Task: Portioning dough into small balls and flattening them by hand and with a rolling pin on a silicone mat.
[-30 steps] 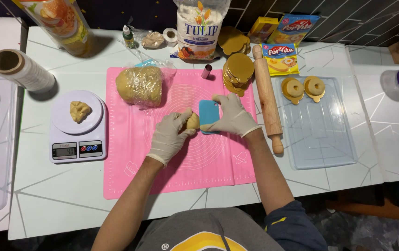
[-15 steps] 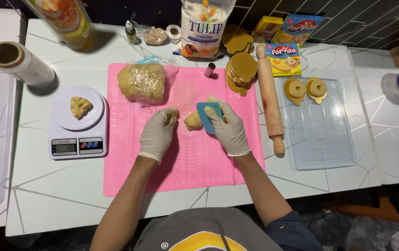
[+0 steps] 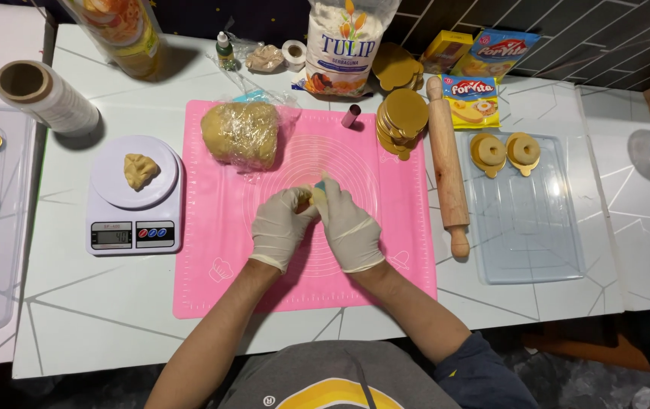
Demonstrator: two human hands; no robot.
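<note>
Low in the frame's centre, the white-gloved left hand [image 3: 281, 226] and white-gloved right hand [image 3: 350, 229] press together over the pink silicone mat [image 3: 211, 257], pinching a small tan dough piece [image 3: 316, 195] against a blue plastic scraper [image 3: 320, 185], probably to shape it. Upper left, a wrapped dough lump [image 3: 242, 134] waits; further left, a white kitchen scale [image 3: 135, 195] bears another portion.

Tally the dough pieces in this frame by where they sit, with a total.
Wrapped dough lump on the pink mat: 1
Small dough piece on the scale: 1
Dough piece between left hand and right hand: 1
Total: 3
</note>
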